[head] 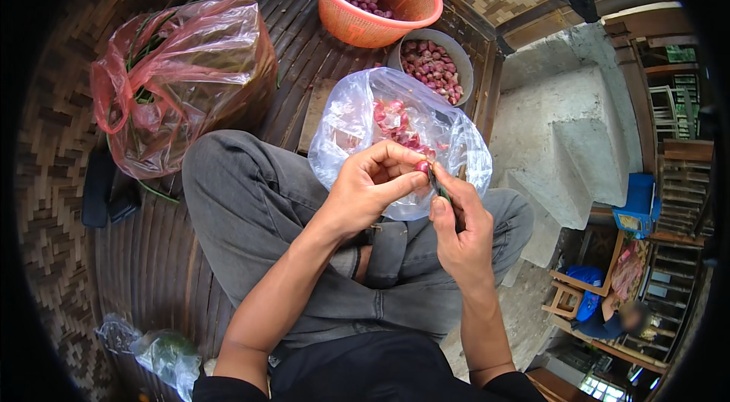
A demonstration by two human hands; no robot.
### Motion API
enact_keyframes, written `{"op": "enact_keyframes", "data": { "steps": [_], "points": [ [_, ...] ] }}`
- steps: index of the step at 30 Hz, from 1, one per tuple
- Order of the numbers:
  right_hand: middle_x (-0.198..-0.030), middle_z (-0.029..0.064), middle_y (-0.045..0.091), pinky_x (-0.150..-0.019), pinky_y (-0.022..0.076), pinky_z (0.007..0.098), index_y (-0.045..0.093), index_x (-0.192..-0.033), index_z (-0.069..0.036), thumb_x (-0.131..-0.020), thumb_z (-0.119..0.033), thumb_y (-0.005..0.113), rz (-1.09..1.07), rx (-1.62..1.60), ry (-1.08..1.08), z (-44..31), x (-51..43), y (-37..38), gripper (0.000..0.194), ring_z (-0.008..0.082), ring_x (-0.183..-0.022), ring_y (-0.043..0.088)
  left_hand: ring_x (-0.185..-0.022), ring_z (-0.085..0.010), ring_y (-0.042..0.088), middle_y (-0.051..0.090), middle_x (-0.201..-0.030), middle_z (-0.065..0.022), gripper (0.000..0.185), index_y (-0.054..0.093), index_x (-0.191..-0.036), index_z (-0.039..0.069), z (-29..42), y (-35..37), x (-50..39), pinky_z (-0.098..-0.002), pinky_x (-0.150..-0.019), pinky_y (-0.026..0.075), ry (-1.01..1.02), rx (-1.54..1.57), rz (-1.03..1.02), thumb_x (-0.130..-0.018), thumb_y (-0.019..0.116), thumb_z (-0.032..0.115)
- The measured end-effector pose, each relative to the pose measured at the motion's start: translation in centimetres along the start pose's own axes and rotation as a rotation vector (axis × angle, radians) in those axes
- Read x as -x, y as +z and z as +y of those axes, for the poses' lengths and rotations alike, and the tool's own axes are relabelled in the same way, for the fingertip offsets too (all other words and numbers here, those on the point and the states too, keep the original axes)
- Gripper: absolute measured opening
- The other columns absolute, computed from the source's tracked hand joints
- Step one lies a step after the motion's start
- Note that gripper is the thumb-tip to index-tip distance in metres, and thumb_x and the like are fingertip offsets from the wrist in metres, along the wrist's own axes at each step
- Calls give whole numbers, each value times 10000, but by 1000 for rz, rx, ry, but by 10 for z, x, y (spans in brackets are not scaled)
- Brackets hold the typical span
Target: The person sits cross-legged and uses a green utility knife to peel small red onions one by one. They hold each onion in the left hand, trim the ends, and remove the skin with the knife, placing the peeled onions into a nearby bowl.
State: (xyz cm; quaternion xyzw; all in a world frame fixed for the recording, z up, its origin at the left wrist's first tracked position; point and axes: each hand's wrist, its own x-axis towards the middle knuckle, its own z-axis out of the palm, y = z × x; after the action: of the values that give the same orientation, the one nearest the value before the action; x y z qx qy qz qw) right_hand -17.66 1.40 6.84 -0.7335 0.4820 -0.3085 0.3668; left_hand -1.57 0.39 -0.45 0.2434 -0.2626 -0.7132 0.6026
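Note:
Between the fingertips of my left hand (373, 185) is a small red shallot (422, 166). My right hand (465, 219) grips a small knife (439, 185), its blade at the shallot's right side. Both hands are over the near part of an open clear plastic bag (348, 99), in which red shallot skins (396, 119) lie. Just behind the bag, a grey bowl (469, 68) holds many unpeeled-looking shallots. Farther back, an orange plastic colander (353, 31) holds smaller purple-red shallots at its bottom.
A red plastic bag (211, 82) with long green stalks stands on the bamboo-slat floor (154, 265) at left, beside a black case (97, 191). A clear bag (171, 353) lies at lower left. Concrete steps (582, 134) are at right; another person (604, 322) is beyond.

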Motion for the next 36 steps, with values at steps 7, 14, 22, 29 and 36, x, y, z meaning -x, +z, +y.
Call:
{"op": "enact_keyframes", "data": {
  "steps": [7, 14, 22, 29, 36],
  "points": [
    [-1059, 20, 602, -649, 402, 182, 567, -1274, 10, -972, -39, 542, 94, -63, -18, 5, 1, 11, 306, 28, -756, 478, -956, -116, 648, 672, -1047, -79, 208, 605, -1094, -14, -6, 2, -1, -257, -861, 534, 41, 12, 26, -898, 671, 4],
    [-1035, -18, 584, -553, 356, 160, 572, -1261, -8, -983, -52, 530, 130, -98, 38, 6, 2, 17, 284, -6, -666, 420, -994, -124, 637, 649, -1093, -88, 199, 600, -1076, -20, -7, 5, -1, -258, -892, 530, 121, 14, 38, -887, 660, -39],
    [-829, -42, 547, -496, 306, 172, 569, -1239, -28, -992, -73, 522, 160, -184, 91, 6, -2, 23, 255, -9, -594, 377, -1050, -164, 625, 619, -1145, -117, 211, 611, -1064, -8, -11, 3, -2, -297, -928, 523, 197, -28, 40, -872, 642, -91],
    [-963, 34, 643, -619, 444, 187, 575, -1186, 8, -984, -60, 546, 179, -392, 240, 6, -3, 25, 216, 27, -734, 535, -1041, -156, 623, 606, -1152, -113, 216, 612, -1062, -10, -16, 0, -3, -287, -918, 525, 243, -141, 51, -865, 653, -90],
    [-707, -51, 491, -421, 268, 168, 544, -1229, -54, -1015, -129, 510, 151, -669, 368, 0, -5, 18, 229, -13, -510, 337, -1068, -155, 609, 593, -1184, -106, 248, 593, -1098, -6, -16, 5, -3, -290, -940, 513, 204, -112, 14, -870, 647, -85]
  ]
}}
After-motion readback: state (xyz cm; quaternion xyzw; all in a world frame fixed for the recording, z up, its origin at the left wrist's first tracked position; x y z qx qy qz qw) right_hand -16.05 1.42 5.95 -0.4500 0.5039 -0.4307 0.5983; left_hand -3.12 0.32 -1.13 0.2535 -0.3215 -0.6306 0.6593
